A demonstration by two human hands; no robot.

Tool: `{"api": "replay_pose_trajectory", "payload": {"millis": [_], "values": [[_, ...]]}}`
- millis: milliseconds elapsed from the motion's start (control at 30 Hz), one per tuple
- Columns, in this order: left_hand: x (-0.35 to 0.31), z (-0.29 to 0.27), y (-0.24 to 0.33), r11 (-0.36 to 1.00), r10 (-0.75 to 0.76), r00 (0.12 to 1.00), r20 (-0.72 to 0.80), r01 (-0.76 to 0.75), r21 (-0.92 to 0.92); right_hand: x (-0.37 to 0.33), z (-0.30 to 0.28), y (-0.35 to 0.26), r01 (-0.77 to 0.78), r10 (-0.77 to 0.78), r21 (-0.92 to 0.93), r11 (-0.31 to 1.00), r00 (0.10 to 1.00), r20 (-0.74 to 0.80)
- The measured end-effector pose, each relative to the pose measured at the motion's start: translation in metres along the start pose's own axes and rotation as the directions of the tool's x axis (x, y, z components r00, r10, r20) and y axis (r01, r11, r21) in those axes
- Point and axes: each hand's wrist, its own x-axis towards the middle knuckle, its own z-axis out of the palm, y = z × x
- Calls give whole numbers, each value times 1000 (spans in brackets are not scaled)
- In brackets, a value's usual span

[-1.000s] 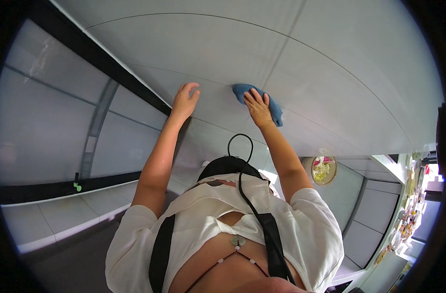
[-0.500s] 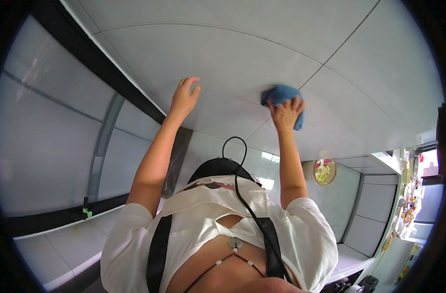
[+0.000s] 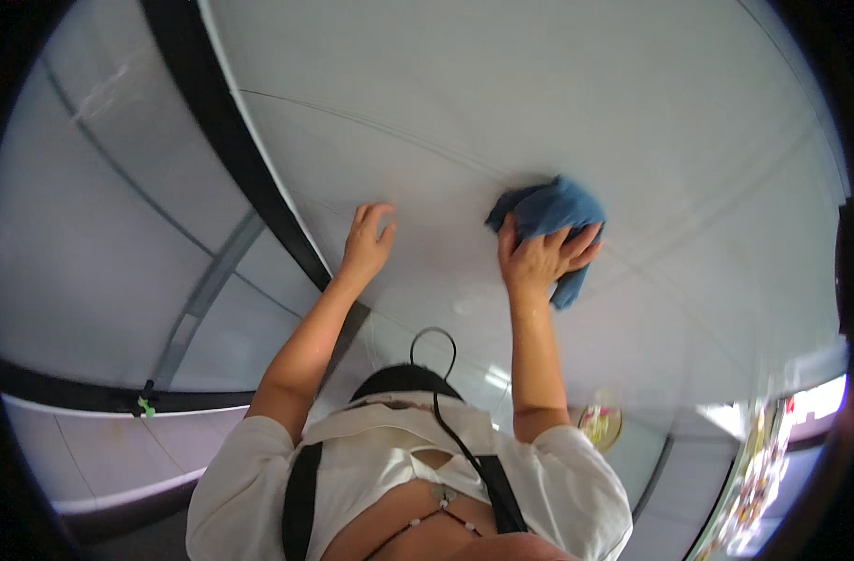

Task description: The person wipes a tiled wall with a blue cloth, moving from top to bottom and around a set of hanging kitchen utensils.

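Spread over a crumpled blue cloth (image 3: 560, 204), my right hand (image 3: 535, 262) presses it against the pale tiled wall (image 3: 427, 56). Part of the cloth hangs down past the outer side of that hand. My left hand (image 3: 367, 245) is raised near the wall, beside the dark frame on the left. Its fingers are slightly bent, the thumb stands apart, and nothing is in it. Whether its fingertips touch the tiles I cannot tell.
A black-framed panel door (image 3: 231, 122) of frosted look runs along the left. Below on the right, a round bin (image 3: 603, 425) stands on the floor. A counter crowded with small items (image 3: 768, 467) lies at the far right, and a dark object (image 3: 848, 271) sits at the right rim.
The whole view has shifted, with the wall filling more of it. My right hand and the cloth appear lower and larger. My left hand also appears lower, still empty.
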Motion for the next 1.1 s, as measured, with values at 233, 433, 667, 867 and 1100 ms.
{"api": "replay_pose_trajectory", "payload": {"millis": [233,433,667,867,1100], "values": [[15,-32,-26,997,-10,985,-174,23,76,-12,15,-41,194,-195,176,965,981,-10],[34,-63,-41,994,68,985,-161,-52,100,-4,-13,-4,-57,58,144,988,998,3],[39,-108,-94,996,78,994,-74,-74,56,-8,26,-36,-120,118,-18,993,988,-99],[41,-138,-142,992,84,996,-29,-81,93,28,78,-188,181,-194,155,971,978,73],[49,-117,-193,983,183,972,-146,-185,4,108,116,-323,391,-403,314,866,915,-27]]}}
